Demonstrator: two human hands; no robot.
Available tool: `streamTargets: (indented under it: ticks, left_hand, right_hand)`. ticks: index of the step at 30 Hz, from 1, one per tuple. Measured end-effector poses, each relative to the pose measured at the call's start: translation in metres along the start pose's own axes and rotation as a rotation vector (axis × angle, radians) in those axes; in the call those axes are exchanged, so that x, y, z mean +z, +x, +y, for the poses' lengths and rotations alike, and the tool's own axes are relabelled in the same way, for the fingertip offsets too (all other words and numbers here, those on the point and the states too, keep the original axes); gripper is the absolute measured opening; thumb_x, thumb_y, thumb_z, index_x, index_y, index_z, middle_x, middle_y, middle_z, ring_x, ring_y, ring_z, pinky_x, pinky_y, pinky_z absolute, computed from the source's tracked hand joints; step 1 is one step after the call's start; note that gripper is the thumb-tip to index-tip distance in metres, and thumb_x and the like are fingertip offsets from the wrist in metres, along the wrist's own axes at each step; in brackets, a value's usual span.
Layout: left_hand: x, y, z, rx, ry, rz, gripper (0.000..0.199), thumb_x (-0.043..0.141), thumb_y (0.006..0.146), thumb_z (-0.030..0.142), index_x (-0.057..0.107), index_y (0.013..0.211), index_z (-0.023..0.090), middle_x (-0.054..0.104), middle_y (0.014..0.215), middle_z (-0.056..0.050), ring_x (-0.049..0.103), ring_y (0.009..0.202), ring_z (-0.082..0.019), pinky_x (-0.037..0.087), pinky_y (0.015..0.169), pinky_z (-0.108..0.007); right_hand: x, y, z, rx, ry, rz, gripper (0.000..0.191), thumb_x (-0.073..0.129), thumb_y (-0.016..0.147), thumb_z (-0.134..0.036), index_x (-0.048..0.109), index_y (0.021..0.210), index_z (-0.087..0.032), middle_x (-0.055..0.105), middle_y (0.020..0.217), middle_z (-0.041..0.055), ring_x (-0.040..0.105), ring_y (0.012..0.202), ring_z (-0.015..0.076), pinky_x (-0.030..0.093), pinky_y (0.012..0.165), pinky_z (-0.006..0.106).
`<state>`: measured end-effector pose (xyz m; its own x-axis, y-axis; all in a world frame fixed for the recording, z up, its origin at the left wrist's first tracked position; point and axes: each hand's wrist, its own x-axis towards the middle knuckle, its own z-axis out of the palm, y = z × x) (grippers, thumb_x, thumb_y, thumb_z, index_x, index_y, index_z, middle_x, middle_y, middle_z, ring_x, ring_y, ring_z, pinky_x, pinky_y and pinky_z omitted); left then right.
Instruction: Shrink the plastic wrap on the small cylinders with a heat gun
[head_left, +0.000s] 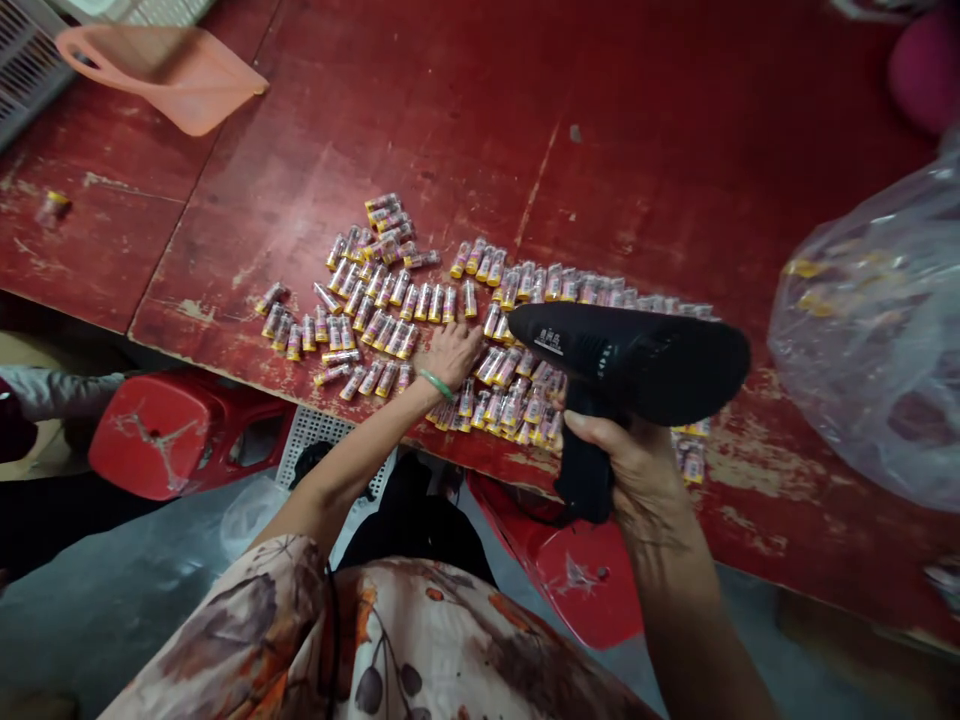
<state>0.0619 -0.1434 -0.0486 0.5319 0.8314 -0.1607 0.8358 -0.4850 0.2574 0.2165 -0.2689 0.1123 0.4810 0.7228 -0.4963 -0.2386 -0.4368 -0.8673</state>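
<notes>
My right hand (pixel 634 465) is wrapped around the handle of a black hair dryer (pixel 637 355), whose nozzle points left over the table. Below and around it lie many small cylinders with yellow ends (pixel 514 405), each with clear, shiny film about it; the dryer hides some of them. My left hand (pixel 452 355), with a green bangle (pixel 436 384) on its wrist, rests on the table among these cylinders. Its fingers stretch forward and touch or nearly touch a few of them. More cylinders (pixel 379 290) lie in loose rows to its left.
The worn red table (pixel 420 100) bears an orange scoop (pixel 187 85) at the far left, beside a plastic basket (pixel 26 60). A large clear bag (pixel 877 330) sits at the right. Red stools (pixel 161 430) stand by the near edge. Part of another person's sleeve (pixel 64 393) shows at left.
</notes>
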Motion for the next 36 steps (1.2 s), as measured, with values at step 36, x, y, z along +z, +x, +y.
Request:
streamTargets:
  ticks: [36]
  left_hand:
    - [0.018,-0.143,0.023,-0.393,-0.204,0.108,0.033,0.059,0.095,0.045,0.067,0.116,0.021,0.066,0.102,-0.009,0.064,0.096,-0.023,0.049,0.075,-0.030]
  right_hand:
    - [-0.029,-0.068,0.043,0.292,-0.098,-0.167,0.035,0.091,0.051,-0.037,0.071,0.072,-0.017,0.066,0.055,0.0018,0.057,0.045,0.0143,0.047,0.040,0.023]
